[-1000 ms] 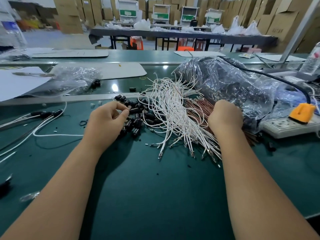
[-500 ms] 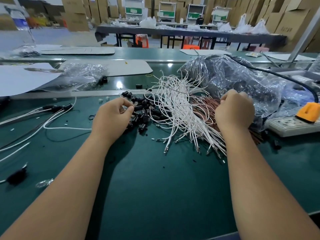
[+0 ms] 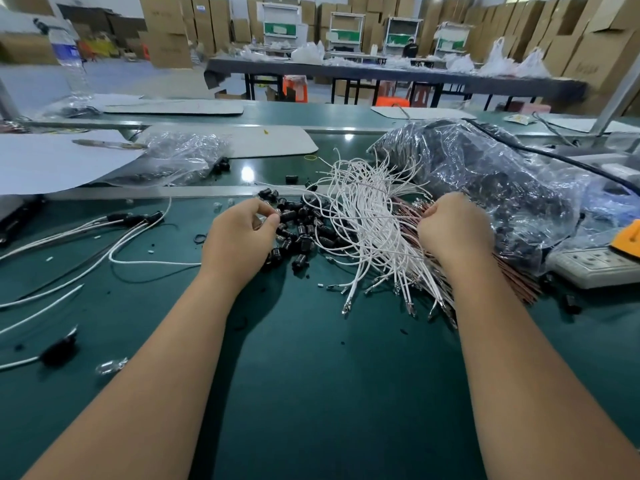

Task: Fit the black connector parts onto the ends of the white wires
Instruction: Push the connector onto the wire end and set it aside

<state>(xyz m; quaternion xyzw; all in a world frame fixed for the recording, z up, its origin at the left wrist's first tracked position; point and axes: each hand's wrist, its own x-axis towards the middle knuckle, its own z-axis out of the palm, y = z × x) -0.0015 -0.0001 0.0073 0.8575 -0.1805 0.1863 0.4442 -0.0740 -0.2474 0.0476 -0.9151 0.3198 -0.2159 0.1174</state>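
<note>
The green desk (image 3: 311, 393) carried a heap of white wires (image 3: 363, 230), black connectors (image 3: 301, 233) beside them, reddish wires (image 3: 516, 275), a plastic bag (image 3: 485, 188), a power strip (image 3: 595, 266), and perhaps a small bulb (image 3: 110, 367).

2 hands: left hand (image 3: 239, 242), right hand (image 3: 453, 232). 1 pile of black connector parts (image 3: 301, 230), 1 bundle of white wires (image 3: 363, 216), pieces too many to count. 2 clear plastic bags (image 3: 180, 157), 1 power strip (image 3: 595, 266), 1 water bottle (image 3: 67, 57)
</note>
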